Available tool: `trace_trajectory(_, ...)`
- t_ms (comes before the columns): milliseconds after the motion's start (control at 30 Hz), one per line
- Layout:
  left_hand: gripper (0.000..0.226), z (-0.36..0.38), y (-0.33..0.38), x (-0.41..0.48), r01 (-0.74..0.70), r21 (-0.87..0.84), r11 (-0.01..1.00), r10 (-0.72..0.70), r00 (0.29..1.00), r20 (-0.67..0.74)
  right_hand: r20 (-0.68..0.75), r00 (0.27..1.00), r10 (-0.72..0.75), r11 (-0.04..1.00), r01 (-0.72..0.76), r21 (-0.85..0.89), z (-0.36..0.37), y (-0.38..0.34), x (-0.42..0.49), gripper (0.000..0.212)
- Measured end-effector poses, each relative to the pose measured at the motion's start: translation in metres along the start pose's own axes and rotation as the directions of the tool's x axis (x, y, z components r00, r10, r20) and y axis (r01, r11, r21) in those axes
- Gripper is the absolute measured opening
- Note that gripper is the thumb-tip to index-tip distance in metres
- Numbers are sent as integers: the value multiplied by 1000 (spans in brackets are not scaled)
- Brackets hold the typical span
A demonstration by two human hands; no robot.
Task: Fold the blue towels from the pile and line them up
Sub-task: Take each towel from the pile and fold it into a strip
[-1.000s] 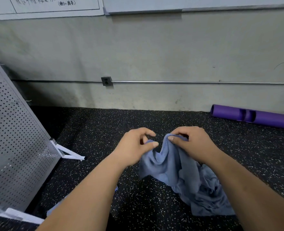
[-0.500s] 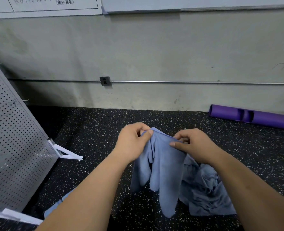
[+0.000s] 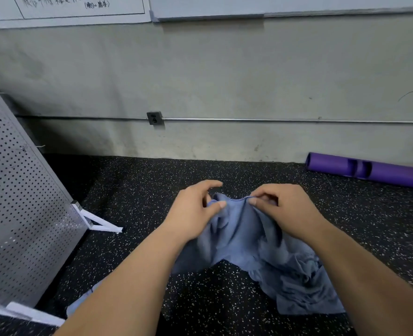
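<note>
two hands, left hand [image 3: 192,209] and right hand [image 3: 283,207], pinching blue towel [image 3: 239,229] top edge

The towel [image 3: 239,229] was a plain dusty blue, and the pile [image 3: 302,282] was the same blue, a shade greyer in its creases. The floor [image 3: 152,190] was black, flecked all over with small white specks, the wall [image 3: 224,69] a blotchy pale grey-green, and the tube [image 3: 370,169] solid purple. The panel [image 3: 18,214] was light grey with a regular grid of dark holes, its foot [image 3: 101,223] white, and the board [image 3: 67,8] white with black handwriting.
</note>
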State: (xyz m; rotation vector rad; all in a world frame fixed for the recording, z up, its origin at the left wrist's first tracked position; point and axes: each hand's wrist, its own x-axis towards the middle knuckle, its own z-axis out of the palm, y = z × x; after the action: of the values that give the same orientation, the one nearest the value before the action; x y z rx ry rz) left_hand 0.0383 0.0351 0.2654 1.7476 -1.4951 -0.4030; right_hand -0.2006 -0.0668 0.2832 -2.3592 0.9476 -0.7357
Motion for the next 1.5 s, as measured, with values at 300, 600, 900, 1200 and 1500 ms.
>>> trace_trajectory(300, 12, 18, 13, -2, -47, 8, 999, 46, 997, 68, 78, 997, -17, 1000, 15, 24, 9, -9, 1, 4)
trace_trajectory(600, 17, 6, -9, 4, 125, 236, 964, -125, 992, -17, 19, 991, 131, 985, -127, -119, -8, 18, 3, 7)
trace_trajectory(900, 14, 24, 21, -6, -78, 148, 986, 61, 991, 116, 93, 996, -8, 1000, 9, -3, 8, -13, 0, 3)
trace_trajectory(1200, 14, 14, 6, 1, 138, 103, 985, -137, 990, -18, 96, 991, 98, 994, -92, -62, -11, 5, 0, 5)
trace_trajectory(1500, 11, 10, -5, 5, 240, 131, 962, -234, 970, -59, -17, 983, 183, 977, -180, 112, -17, 14, 0, 19)
